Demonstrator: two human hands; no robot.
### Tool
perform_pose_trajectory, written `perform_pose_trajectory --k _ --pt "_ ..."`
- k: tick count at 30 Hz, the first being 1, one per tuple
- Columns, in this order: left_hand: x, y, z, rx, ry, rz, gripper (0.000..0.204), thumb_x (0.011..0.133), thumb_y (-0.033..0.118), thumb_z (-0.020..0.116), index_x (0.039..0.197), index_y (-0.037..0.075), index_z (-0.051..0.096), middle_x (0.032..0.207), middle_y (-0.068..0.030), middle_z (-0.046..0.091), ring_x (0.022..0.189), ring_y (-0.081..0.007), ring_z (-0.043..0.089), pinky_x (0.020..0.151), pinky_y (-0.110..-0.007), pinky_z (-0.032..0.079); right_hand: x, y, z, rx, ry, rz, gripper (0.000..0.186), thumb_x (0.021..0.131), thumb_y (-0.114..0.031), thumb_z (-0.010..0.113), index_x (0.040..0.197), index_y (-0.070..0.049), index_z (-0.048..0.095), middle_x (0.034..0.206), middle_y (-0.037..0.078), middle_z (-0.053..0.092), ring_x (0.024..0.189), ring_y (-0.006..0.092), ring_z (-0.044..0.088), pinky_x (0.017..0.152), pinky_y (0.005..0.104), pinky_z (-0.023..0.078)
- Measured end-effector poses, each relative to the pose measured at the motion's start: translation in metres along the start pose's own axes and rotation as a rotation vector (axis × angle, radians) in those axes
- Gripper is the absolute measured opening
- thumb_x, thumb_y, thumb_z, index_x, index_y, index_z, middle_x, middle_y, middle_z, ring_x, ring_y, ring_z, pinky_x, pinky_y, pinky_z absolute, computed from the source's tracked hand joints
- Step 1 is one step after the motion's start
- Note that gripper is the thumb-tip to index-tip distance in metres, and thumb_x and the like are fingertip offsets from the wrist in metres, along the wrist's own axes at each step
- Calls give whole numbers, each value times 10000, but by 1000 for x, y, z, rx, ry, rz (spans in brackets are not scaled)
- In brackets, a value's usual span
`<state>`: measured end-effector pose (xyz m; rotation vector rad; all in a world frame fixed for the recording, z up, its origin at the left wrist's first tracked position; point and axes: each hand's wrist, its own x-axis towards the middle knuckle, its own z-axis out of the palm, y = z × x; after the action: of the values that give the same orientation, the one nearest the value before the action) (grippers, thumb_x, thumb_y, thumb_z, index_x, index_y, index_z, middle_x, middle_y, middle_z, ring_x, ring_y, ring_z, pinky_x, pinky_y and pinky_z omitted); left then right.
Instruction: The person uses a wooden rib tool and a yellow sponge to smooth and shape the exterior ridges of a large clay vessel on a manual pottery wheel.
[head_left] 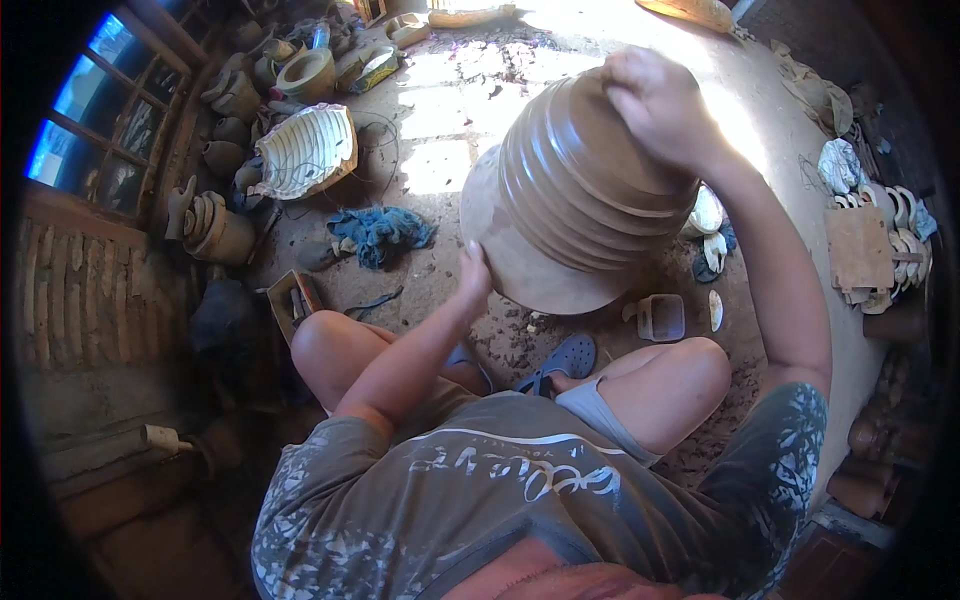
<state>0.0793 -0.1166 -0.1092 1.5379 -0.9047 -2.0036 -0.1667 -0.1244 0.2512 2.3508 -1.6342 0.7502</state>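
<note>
I locate the ribbed clay vessel [590,200] ahead of the seated person's knees, above the floor [440,165]. The wider end of the vessel meets a round disc [520,270]; the left and near edges of the disc project beyond the vessel wall.

Left hand [476,275]: I read contact at the left edge of the disc, thumb pointing away from the person. The remaining fingers are hidden, so I cannot tell how firmly the disc is gripped.

Right hand [655,105]: I read it curled over the narrower, far end of the vessel. The hand is blurred; I cannot tell whether its fingers close on the clay.

Beyond the near edge of the disc, I note a clear plastic container [662,319] and, nearer the person, a blue clog [572,360]. Left of the disc lies a crumpled blue cloth [380,235]. Farther toward the left edge of the floor, I log a white ribbed shell [308,150] and a round bowl [307,75], beneath the window [110,125].
</note>
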Motion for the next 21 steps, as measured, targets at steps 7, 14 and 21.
perform_pose_trajectory --k 7,14,21 --pt "8 28 -13 17 37 3 690 1088 592 259 1572 101 291 1586 -149 401 1407 -317 455 1122 -572 368 -6 -9 14 179 -179 -99 205 939 -19 633 1098 -39 761 1026 121 715 978 286 673 904 374 535" --pt "72 26 -35 153 59 295 635 1124 482 288 1488 -22 422 1427 -204 568 1295 -298 557 1113 -433 416 -60 -20 -42 302 -326 -58 276 872 92 625 1064 -35 776 1036 94 697 978 261 662 868 348 536" --pt "59 33 -6 317 169 376 593 1130 432 293 1374 -59 518 1338 -230 617 1240 -308 590 1082 -408 439 -123 3 -55 461 266 789 243 965 -79 650 1193 -37 724 1039 70 758 880 180 673 825 325 532"
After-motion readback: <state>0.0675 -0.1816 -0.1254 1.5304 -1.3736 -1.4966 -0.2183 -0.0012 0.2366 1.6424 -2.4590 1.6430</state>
